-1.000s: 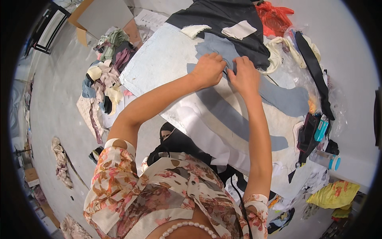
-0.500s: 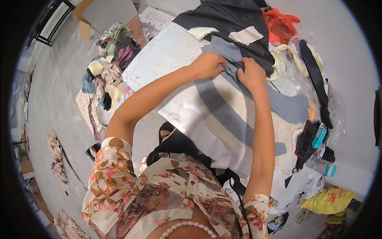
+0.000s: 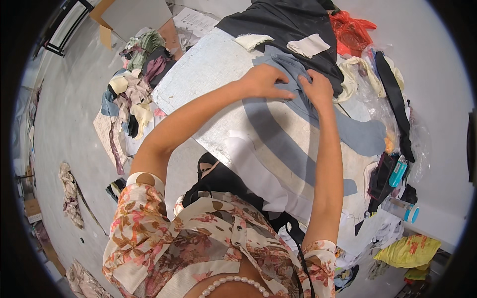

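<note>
A crumpled blue-grey fabric piece lies near the far end of the pale work table. At its left edge my left hand is open, thumb and fingers spread over the cloth. My right hand rests on its right side, also open, with thumb and forefinger apart; its other fingers are partly hidden. Toward me a long curved blue-grey strip lies flat on the table. A wider blue-grey piece spreads out right of my right forearm. White fabric hangs along the near edge.
Black cloth covers the far end, with two cream scraps on it. A red plastic bag is at the far right. A turquoise cutter and a clear bottle lie on the right. Mixed scraps are heaped left.
Both hands have let go of the pinched blue-grey fabric and their fingers have spread. The bunched fold between them has loosened and lies flatter.
</note>
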A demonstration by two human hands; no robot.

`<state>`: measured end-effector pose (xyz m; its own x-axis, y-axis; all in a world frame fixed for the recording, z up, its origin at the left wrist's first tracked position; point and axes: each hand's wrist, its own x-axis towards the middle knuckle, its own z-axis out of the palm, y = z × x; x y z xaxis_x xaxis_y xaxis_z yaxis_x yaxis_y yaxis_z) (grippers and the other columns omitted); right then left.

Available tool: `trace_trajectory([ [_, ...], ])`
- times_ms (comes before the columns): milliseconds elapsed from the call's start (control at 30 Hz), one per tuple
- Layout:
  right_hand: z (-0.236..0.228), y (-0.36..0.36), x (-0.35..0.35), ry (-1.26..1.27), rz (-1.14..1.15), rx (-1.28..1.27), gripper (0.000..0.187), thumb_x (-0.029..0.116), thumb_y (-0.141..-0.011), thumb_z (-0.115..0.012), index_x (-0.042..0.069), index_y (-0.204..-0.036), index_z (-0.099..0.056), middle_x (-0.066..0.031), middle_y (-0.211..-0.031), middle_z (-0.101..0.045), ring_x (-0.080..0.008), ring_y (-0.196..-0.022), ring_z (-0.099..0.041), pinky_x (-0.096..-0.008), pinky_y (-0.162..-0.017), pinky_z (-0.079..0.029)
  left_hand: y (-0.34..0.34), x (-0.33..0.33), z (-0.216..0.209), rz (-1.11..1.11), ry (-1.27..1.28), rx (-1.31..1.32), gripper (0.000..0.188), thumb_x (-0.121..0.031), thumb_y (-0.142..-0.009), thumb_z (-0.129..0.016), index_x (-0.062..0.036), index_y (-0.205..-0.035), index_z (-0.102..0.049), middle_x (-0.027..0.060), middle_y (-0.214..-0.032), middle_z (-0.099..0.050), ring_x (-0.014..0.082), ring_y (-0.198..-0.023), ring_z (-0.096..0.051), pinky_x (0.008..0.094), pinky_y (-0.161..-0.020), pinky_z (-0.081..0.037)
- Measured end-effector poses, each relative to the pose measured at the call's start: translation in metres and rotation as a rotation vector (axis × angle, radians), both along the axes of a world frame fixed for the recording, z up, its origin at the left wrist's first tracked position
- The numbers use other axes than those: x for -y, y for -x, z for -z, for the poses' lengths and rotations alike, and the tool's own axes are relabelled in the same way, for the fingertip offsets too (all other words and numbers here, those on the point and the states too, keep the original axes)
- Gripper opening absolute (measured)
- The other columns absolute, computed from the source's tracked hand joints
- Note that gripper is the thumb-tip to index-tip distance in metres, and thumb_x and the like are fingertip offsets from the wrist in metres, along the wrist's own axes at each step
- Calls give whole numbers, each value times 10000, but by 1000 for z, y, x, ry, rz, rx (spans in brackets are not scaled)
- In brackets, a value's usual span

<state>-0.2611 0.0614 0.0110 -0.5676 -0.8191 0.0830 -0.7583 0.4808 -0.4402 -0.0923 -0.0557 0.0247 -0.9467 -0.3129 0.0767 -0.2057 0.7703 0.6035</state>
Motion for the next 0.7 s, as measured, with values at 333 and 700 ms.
trace_trajectory([
  [333,14,4,-1,147,-4,-59,354,349,-819,-649,67,-1030,-680,-222,-972,-677,-419,-923,-636,-484,-790,-504,31,-15,15,-144,373,-50,230,-241,-749,-640,-49,-867,-687,128,-835,-684,317,-831,-661,434,-720,-517],
  [700,10,-9,10,145,-21,-208,349,372,-839,-629,62,-999,-645,-212,-806,-673,-420,-802,-652,-520,-694,-494,32,36,11,-259,-182,86,263,-323,-810,-719,-61,-795,-728,68,-695,-695,174,-621,-670,306,-618,-521],
])
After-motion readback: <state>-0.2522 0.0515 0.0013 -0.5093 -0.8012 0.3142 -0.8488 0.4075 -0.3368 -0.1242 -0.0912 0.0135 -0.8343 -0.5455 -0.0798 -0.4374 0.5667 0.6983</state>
